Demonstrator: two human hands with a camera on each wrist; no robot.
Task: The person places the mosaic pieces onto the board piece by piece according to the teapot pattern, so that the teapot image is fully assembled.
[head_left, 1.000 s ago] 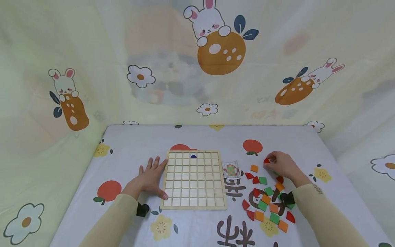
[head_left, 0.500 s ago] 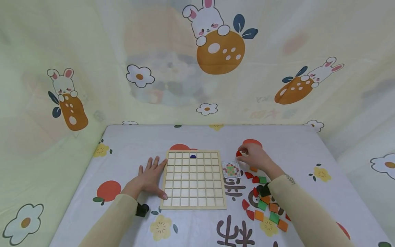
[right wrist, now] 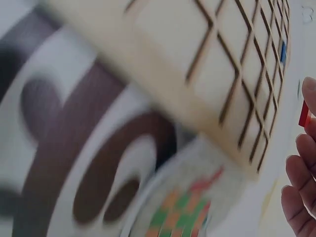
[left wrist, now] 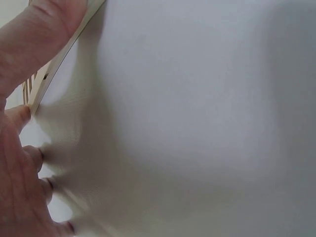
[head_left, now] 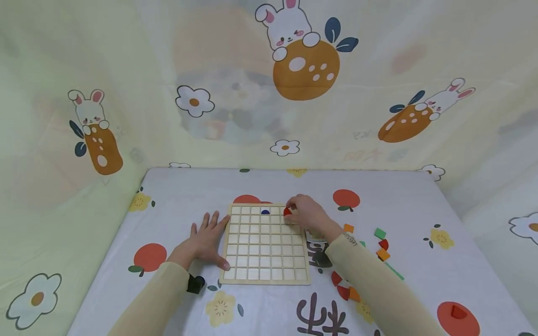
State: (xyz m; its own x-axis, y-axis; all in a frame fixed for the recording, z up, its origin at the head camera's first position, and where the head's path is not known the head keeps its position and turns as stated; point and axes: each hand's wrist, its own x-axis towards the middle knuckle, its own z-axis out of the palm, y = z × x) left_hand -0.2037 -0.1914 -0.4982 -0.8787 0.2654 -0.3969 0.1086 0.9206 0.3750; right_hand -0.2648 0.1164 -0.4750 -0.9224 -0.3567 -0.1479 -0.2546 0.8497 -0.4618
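Observation:
A wooden grid board [head_left: 265,283] lies on the table, with a blue half-round piece [head_left: 265,212] in its far row. My left hand [head_left: 206,241] rests spread along the board's left side, its thumb and index fingertip right at the frame. In the left wrist view the thumb [left wrist: 44,34] lies by the board's edge. My right hand [head_left: 308,213] pinches a red quarter-round piece [head_left: 287,212] between thumb and finger, over the board's far right corner. The red piece [right wrist: 304,114] also shows at the fingertips in the right wrist view.
A pattern card [right wrist: 180,212] with green, orange and red squares lies by the board's right side, mostly under my right arm in the head view. Loose red, orange [head_left: 383,254] and green pieces [head_left: 380,233] are scattered to the right, several hidden by the sleeve [head_left: 378,280].
My right hand has carried the red piece leftward from the scattered pieces, past the card, to the board's far right corner. The left hand has kept its place.

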